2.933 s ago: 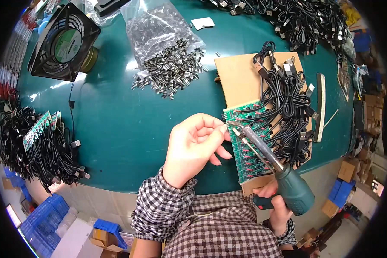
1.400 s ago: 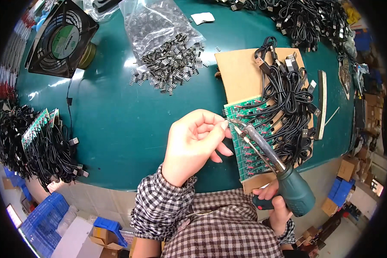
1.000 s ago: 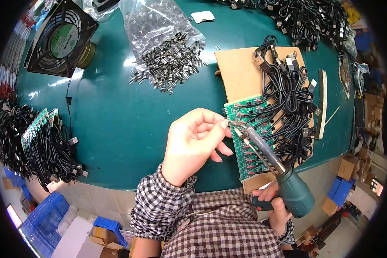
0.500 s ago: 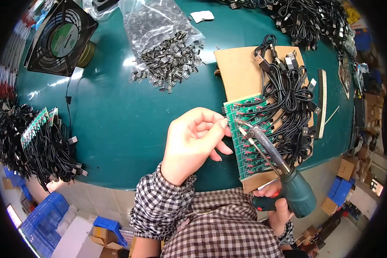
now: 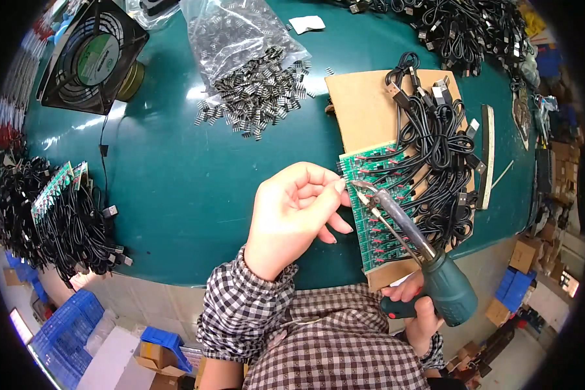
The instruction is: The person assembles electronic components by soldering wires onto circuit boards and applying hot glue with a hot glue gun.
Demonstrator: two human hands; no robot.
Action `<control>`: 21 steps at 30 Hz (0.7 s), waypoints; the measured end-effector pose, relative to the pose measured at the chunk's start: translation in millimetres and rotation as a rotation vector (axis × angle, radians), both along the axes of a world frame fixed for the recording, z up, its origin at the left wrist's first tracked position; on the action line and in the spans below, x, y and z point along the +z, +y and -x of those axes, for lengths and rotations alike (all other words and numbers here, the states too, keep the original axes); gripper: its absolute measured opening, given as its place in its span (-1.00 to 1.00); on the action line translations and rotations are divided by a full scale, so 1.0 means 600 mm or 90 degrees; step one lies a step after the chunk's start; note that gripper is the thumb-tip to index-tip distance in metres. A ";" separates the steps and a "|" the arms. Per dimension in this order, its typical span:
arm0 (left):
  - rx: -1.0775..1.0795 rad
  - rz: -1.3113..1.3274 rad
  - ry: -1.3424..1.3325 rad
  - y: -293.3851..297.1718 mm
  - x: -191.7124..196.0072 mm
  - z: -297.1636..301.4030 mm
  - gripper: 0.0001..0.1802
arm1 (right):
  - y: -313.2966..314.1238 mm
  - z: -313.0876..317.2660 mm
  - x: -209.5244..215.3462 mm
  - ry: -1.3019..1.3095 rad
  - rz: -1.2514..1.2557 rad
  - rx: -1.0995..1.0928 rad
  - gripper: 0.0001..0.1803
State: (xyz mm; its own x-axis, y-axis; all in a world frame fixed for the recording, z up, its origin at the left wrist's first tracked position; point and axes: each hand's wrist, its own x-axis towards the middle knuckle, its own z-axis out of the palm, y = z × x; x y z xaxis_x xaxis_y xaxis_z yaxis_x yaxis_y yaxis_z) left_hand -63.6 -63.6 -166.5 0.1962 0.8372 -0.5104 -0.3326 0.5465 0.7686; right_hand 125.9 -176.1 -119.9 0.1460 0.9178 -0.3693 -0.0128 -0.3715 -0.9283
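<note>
Green bench, centre right: soldering gun (image 5: 429,273) gripped by right hand (image 5: 417,311); left hand (image 5: 292,218) pinched at green circuit board (image 5: 378,208), upper rows seemingly wired, lower rows left.

A teal-topped table (image 5: 175,182) is catching glare from overhead light toward eleven o'clock. Blue crates (image 5: 58,325) are sitting on the floor at seven o'clock, cardboard boxes (image 5: 523,253) at four.

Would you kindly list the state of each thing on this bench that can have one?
Soldering gun: gripped by right hand, tip on the green circuit board.
Left hand: fingers pinched beside the tip.
Plastic bag: open, small parts spilled out.
Fan: lying tilted, blades look still.
</note>
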 end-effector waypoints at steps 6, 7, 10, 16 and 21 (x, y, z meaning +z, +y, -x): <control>0.001 -0.001 -0.006 -0.001 -0.002 -0.002 -0.83 | -0.002 -0.004 -0.002 -0.004 0.006 0.008 -0.48; 0.002 -0.001 -0.005 -0.001 -0.002 -0.002 -0.83 | -0.004 -0.005 -0.003 -0.001 0.004 0.009 -0.47; 0.002 -0.003 0.004 -0.001 -0.001 -0.001 -0.83 | -0.005 -0.004 -0.004 0.003 -0.012 -0.002 -0.45; 0.005 -0.001 0.008 -0.001 -0.003 0.000 -0.83 | -0.006 -0.008 -0.012 0.031 -0.052 0.002 -0.42; 0.000 -0.003 -0.003 -0.001 0.000 0.006 -0.82 | 0.003 0.001 -0.009 0.057 -0.102 -0.015 -0.40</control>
